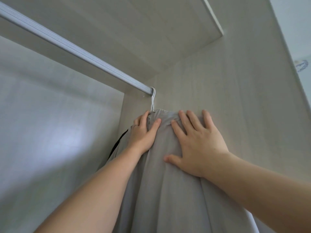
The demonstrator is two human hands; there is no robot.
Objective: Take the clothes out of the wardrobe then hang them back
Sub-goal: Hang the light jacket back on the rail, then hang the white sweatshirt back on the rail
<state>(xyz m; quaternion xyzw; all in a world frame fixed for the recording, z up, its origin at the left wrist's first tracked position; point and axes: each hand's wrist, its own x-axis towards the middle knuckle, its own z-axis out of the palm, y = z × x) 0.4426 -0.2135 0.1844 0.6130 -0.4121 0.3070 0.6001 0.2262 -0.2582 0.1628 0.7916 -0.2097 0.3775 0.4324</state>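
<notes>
grey garment [168, 190] falls nearest in loose folds. thin, soft cloth, judged light and apt to slide. right hand [200, 148] lies flat on it, grip apart, fingers spread. left hand [143, 132] has its grip clamped on the waistband beside the zip. best hold: waistband or white hanger [152, 105], which is hooked at the right end of the rail [75, 51], against the wardrobe side wall [235, 81]. black strap [117, 145] behind.
</notes>
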